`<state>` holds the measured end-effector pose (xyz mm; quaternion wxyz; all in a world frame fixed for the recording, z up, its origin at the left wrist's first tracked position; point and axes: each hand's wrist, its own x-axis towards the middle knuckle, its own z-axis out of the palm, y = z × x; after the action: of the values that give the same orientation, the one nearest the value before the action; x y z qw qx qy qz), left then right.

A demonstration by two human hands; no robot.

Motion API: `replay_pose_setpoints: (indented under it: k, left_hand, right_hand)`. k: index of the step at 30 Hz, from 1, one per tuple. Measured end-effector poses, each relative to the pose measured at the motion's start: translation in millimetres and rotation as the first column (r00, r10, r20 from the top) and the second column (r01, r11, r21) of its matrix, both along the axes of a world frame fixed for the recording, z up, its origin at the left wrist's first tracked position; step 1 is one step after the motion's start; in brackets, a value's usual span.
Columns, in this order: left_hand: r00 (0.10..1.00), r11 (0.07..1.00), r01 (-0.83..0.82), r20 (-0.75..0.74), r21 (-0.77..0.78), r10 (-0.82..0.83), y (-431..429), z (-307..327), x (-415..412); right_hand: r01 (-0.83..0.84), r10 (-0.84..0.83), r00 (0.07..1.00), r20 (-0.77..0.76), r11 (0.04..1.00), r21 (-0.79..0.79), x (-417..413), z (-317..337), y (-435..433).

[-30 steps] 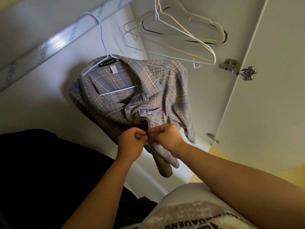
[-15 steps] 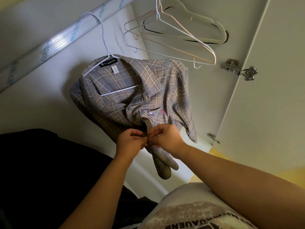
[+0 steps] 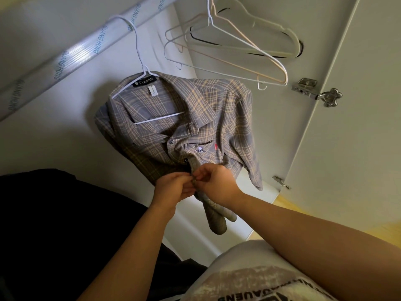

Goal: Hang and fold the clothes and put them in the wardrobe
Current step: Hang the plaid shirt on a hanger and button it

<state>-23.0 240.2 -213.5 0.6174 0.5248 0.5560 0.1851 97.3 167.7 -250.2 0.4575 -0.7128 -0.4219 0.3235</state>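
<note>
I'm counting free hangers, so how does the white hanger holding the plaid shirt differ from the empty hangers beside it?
The white hanger carries the plaid shirt; the empty hangers carry nothing. The white hanger hangs alone; the empty hangers are bunched together in mixed colours. All hang inside the wardrobe.

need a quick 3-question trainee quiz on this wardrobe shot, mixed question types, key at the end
1. True or false: the plaid shirt hangs on a white hanger hooked over the rail.
2. The left hand and right hand both pinch: A) the shirt's front edge, B) an empty hanger, C) the door hinge.
3. Fill in: the shirt's collar label reads ____.
Key: 1 true; 2 A; 3 Caesar.
</note>
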Motion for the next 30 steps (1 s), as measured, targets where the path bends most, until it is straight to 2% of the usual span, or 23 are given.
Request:
replay_pose_setpoints:
  k: [4, 7, 11, 15, 26, 28, 30]
  left_hand:
    - [1.000, 1.000, 0.019, 0.022, 0.019, -0.020, 0, -2, -1]
    - [0.999, 0.999, 0.035, 0.017, 0.029, -0.035, 1, -5, -4]
    - [1.000, 0.998, 0.019, -0.014, 0.055, -0.019, 5, -10, -5]
    - [1.000, 0.994, 0.002, -0.030, 0.107, 0.001, 8, -14, -4]
    - [0.987, 0.947, 0.136, -0.121, 0.290, -0.105, 8, -23, -7]
    - [0.981, 0.933, 0.168, -0.142, 0.317, -0.129, 10, -22, -7]
    - [0.976, 0.921, 0.192, -0.165, 0.339, -0.142, 12, -22, -7]
  right_hand:
    - [-0.009, 0.008, 0.999, 0.036, 1.000, 0.027, 0, -1, 0]
    - [-0.022, 0.022, 1.000, -0.009, 0.999, 0.033, 0, -2, 0]
    - [0.024, -0.024, 0.986, -0.168, 1.000, -0.001, 0, -4, 1]
    - [0.077, -0.080, 0.934, -0.349, 0.997, -0.023, 3, -5, 0]
    - [0.084, -0.134, 0.938, -0.319, 0.982, -0.166, 3, -10, 6]
    - [0.107, -0.174, 0.908, -0.381, 0.976, -0.190, 1, -8, 7]
    - [0.122, -0.213, 0.814, -0.540, 0.972, -0.200, 1, -5, 7]
